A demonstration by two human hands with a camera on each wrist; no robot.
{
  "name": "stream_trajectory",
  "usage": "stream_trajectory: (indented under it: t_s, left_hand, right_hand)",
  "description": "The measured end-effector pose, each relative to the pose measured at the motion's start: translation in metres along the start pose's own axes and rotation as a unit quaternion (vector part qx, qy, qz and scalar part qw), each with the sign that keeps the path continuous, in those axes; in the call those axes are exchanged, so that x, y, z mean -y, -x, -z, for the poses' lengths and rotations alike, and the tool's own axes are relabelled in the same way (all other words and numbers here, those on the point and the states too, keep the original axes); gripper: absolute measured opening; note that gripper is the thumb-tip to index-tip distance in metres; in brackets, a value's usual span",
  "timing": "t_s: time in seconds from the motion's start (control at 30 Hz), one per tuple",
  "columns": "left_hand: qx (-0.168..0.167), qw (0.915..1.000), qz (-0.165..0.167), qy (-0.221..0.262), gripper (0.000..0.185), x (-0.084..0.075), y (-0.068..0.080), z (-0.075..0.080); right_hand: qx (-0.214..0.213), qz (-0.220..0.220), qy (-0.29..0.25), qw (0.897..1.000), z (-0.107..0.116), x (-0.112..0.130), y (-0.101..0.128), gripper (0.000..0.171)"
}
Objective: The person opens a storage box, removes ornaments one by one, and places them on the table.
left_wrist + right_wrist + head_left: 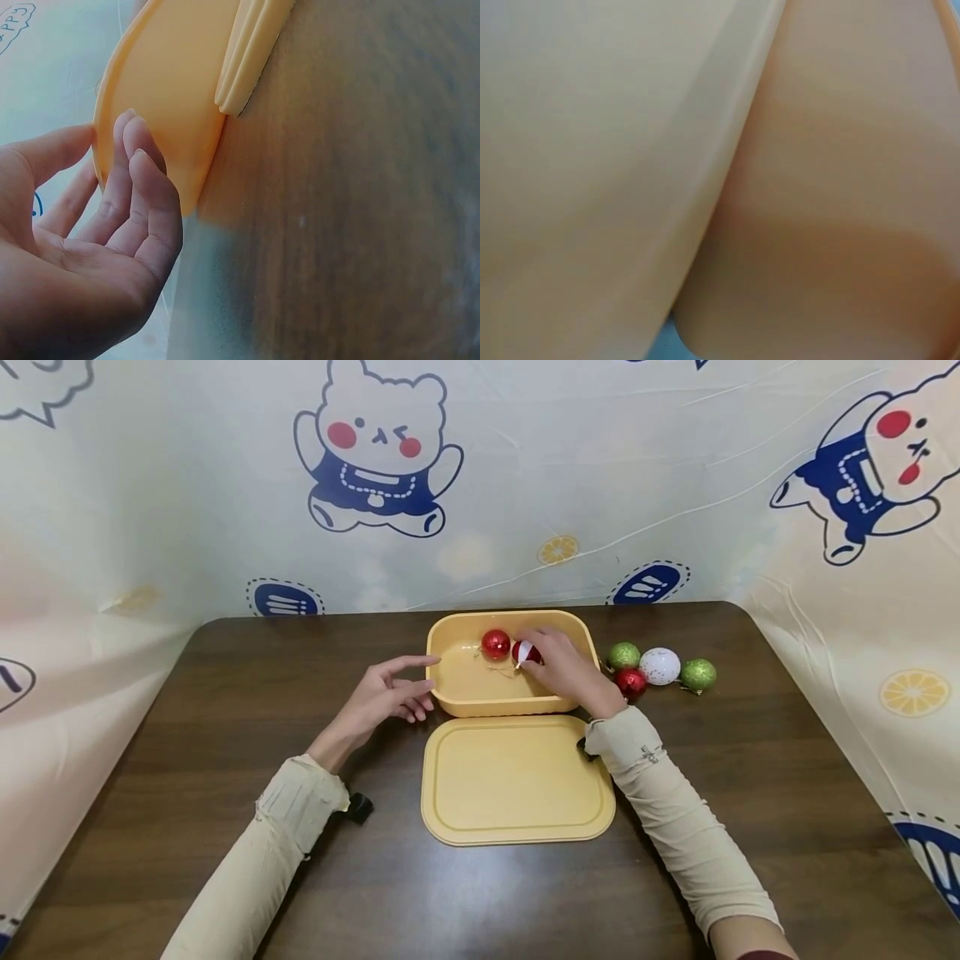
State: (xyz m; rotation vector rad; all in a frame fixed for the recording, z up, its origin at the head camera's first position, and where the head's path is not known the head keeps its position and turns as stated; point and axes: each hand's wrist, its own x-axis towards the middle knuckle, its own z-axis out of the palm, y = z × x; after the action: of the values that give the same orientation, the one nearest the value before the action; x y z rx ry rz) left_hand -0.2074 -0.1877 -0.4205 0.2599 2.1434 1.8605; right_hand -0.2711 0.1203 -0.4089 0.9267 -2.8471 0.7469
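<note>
A yellow plastic box (465,689) stands uncovered toward the back of the table. Inside it lies a shiny red Christmas ball (495,644). Right beside that, my right hand (558,662) reaches over the near right side and pinches a red-and-white Christmas ball (527,652) low in the box. My left hand (386,692) is at the box's left end, fingers loosely bent, with fingertips right at the rim. The left wrist view shows this hand (112,217) against the box's end wall (169,82). Only yellow box and lid surfaces fill the right wrist view; the hand is out of sight there.
The flat yellow lid (517,781) lies just in front of the box. To the right are two green glitter balls (624,657), a speckled white ball (660,667) and another red ball (631,682). A patterned cloth (525,485) hangs behind the brown table (360,893).
</note>
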Motion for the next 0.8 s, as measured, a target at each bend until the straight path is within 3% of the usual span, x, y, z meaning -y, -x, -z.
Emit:
stream_trajectory:
  t_s: [0.8]
  left_hand:
    - [-0.005, 0.9999, 0.009, 0.006, 0.048, -0.0002, -0.0001, -0.0002]
  right_hand:
    - [0.012, -0.018, -0.008, 1.000, -0.0006, 0.0011, 0.0007, 0.043]
